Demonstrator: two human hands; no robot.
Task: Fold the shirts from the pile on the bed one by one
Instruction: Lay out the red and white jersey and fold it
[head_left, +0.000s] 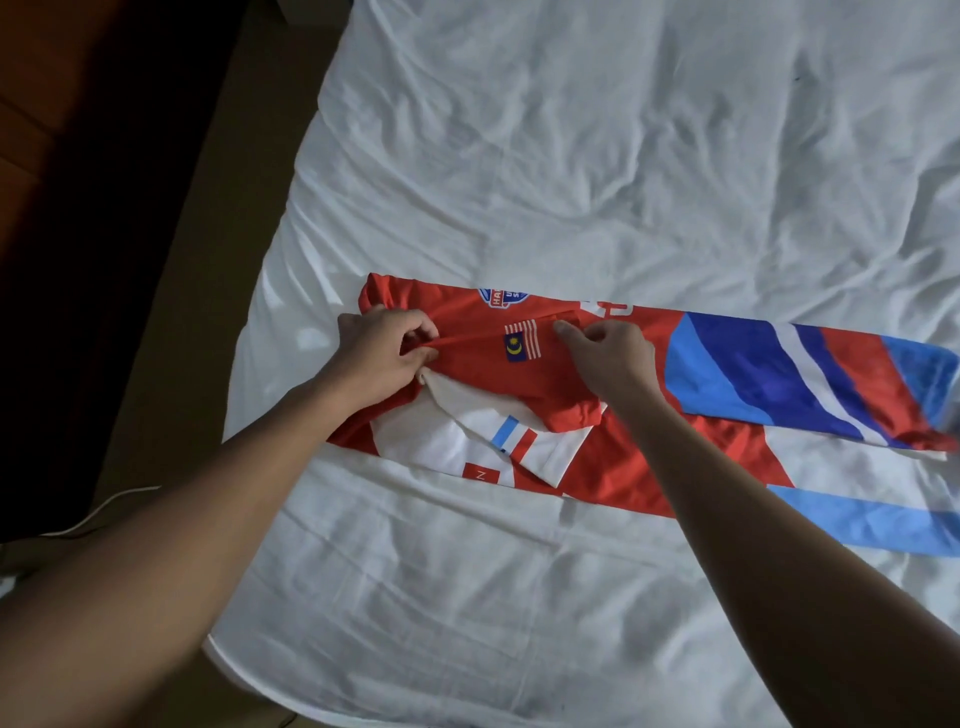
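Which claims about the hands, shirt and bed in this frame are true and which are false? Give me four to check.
1. The left hand pinches a fold of the red shirt. True.
2. The right hand hovers clear of the shirt. False: its fingertips pinch the red fabric beside the flag patch.
3. The shirt lies on a white bed sheet. True.
4. The shirt is plain red all over. False: blue, light blue and white stripes cross it toward the image's right.
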